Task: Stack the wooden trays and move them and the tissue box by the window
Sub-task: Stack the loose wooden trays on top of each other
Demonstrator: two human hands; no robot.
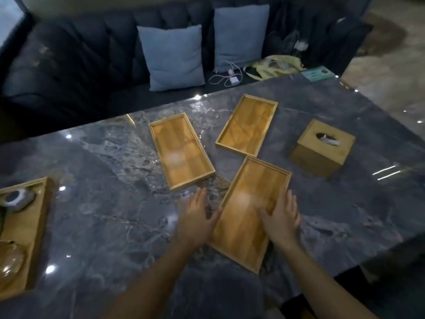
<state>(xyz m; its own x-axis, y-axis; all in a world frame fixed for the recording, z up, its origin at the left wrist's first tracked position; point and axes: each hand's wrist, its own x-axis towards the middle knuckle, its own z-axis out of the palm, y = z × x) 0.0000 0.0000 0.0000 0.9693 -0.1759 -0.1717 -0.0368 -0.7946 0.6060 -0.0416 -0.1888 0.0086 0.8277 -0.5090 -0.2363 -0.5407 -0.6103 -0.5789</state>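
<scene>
Fingers spread and gripping nothing, left hand beside and right hand on the nearest tray, flat on the counter: pinch both long rims, lift level, nest into the left tray.

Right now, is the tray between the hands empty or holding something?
Empty: the nearest tray shows only bare wood inside, with both hands at its long edges.

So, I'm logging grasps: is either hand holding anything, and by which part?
Nothing is lifted. Both open hands, left and right, flank the near tray at its long sides; a closed grip cannot be told.
</scene>
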